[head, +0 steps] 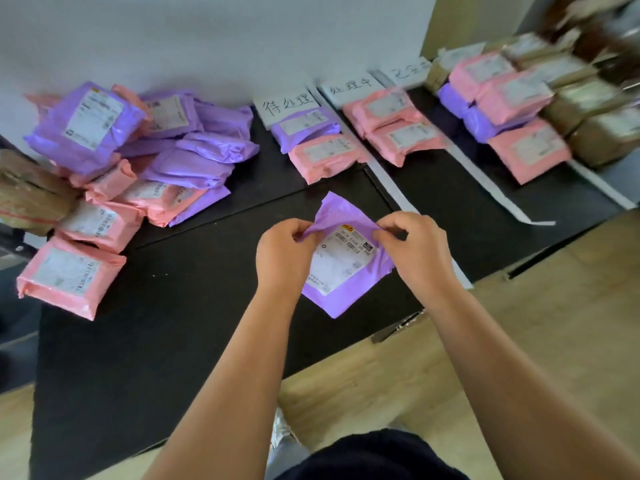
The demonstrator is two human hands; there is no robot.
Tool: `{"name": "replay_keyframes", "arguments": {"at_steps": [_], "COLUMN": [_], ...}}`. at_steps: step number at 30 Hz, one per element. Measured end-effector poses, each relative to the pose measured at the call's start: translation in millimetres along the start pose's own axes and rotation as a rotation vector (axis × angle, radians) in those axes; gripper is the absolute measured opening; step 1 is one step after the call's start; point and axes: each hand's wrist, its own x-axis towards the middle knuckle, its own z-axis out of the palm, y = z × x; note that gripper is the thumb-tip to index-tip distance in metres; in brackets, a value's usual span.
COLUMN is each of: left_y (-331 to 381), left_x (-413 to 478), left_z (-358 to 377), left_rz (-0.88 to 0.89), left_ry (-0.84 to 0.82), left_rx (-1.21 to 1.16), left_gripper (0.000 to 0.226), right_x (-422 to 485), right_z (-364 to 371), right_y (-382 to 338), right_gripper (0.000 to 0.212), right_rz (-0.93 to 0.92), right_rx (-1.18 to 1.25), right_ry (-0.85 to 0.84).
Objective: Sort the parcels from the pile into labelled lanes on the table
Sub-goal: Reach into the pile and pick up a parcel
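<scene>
Black counter [173, 323] surface runs along a white wall [207, 36], with wood-pattern floor [519, 323] at its near edge.

1. Pile. The unsorted pile [138, 157] of pink and purple parcels lies at the left end of the counter, against the wall. A brown carton [27, 192] sits at its far left edge.

2. Lanes. White tape strips [391, 181] run from the wall toward the near edge and divide the right half of the counter into lanes. A handwritten paper label heads each lane: first label [285, 107], second label [351, 88], third label [408, 72] (the third is blurred and partly cut off).
- First lane: one purple sorted parcel [304, 128] nearest the label, with one pink sorted parcel [325, 155] touching it on the near side.
- Second lane: two pink parcels [391, 123], overlapping.
- Third lane: a stack of pink and purple parcels [502, 109].
- Brown parcels [595, 123] lie beyond the third lane at the far right.

3. Hands. Both hands hold the purple parcel [332, 299] over the near middle of the counter, in front of the first lane. The left hand [287, 251] pinches its upper left edge; the right hand [415, 247] pinches its upper right edge. The shipping label [343, 258] faces up, tilted. Whether the parcel touches the counter cannot be determined.
</scene>
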Motion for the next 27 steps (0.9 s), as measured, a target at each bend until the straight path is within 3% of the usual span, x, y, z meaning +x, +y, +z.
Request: {"name": "replay_keyframes", "arguments": {"at_steps": [4, 6, 13, 21, 27], "left_y": [25, 37, 73, 106, 144], "left_x": [-14, -24, -49, -45, 1], "left_z": [57, 82, 177, 237, 265], "left_rz": [0.121, 0.102, -0.104, -0.089, -0.036], "left_ry": [0.159, 0.205, 0.027, -0.088, -0.152], "left_rx": [0.038, 0.02, -0.055, -0.081, -0.053], "left_gripper": [0.03, 0.036, 0.048, 0.023, 0.012], "right_x": [-4, -6, -9, 1, 45], "right_z": [-48, -69, -143, -172, -192], "right_y": [57, 88, 168, 219, 243], "right_gripper": [0.006, 0.006, 0.012, 0.019, 0.006], "right_rz": [0.141, 0.211, 0.341, 0.497, 0.564], "right_rx": [0.124, 0.198, 0.415, 0.547, 0.567], "right_ry": [0.075, 0.12, 0.293, 0.368, 0.386]}}
